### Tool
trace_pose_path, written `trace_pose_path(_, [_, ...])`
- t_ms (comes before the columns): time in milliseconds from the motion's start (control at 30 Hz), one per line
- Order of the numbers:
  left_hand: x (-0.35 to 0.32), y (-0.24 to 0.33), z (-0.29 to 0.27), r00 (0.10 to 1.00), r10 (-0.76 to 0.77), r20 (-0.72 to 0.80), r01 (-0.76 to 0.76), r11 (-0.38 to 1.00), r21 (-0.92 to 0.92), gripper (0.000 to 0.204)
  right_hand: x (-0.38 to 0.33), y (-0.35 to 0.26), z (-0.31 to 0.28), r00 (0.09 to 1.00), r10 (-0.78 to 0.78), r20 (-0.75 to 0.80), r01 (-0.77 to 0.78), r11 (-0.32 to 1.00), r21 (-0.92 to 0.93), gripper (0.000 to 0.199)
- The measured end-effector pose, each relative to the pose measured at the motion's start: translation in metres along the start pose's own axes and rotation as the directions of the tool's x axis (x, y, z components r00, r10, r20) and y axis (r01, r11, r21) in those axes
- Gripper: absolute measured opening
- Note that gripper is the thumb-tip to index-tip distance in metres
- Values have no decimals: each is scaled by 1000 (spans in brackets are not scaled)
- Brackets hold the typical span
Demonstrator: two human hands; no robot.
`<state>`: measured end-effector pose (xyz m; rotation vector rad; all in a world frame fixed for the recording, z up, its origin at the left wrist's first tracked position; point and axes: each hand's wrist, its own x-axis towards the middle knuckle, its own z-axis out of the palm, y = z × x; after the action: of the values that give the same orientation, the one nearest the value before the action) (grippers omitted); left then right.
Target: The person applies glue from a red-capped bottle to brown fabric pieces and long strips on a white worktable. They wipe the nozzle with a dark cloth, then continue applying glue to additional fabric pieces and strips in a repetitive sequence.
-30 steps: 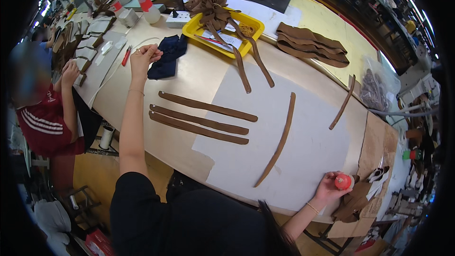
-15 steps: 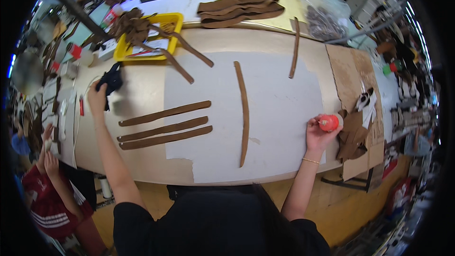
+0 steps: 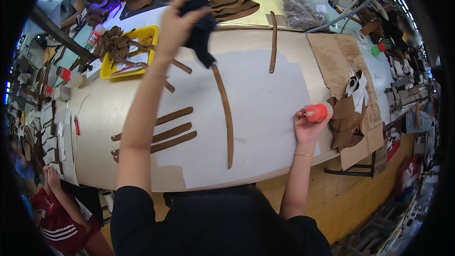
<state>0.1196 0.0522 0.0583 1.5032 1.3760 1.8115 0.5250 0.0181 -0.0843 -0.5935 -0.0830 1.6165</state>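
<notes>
Up over the far middle of the table, my left hand [image 3: 174,26] grips a crumpled dark cloth [image 3: 200,33], whose tail hangs down by the top end of a long brown strip [image 3: 224,114]. On the right, my right hand [image 3: 307,128] holds a bottle with a red cap [image 3: 316,113], its nozzle turned toward me. The single strip lies lengthwise on a pale grey sheet [image 3: 270,147]. Left of it lie three brown strips [image 3: 173,135] side by side, partly hidden by my left forearm. Another brown strip [image 3: 273,42] lies at the far edge.
A yellow tray [image 3: 156,35] with brown strips stands at the far left. Folded brown bands [image 3: 237,7] and a clear plastic bag [image 3: 303,9] lie at the back. Brown pieces [image 3: 348,125] rest on cardboard [image 3: 327,57] at the right. Another person's hand [image 3: 53,179] is at the lower left.
My left hand has carried the dark cloth from the table's left side up and right, to the single strip's far end. My right hand keeps the bottle. The whole view has shifted slightly.
</notes>
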Motion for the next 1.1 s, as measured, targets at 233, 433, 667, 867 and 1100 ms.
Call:
trace_pose_path(233, [-7,-118,125,769,142,623,-532,682,502,30,1,3,3,999,47,26,-48,998,35,59])
trace_pose_path(433, [-42,-130,121,588,-54,807,-687,493,534,28,-7,2,0,999,38,-20,-37,998,51,61])
trace_pose_path(667, [-18,-97,87,631,-291,719,-484,576,659,26,-2,1,1,999,53,4,-53,997,53,61])
trace_pose_path(867, [0,-20,-5,987,-61,151,25,972,232,17,-1,2,4,1000,23,3,-23,999,38,61])
trace_pose_path(1100, [-63,38,-204,944,249,-217,-42,742,669,24,-3,3,1,999,20,33,-20,1000,-15,62])
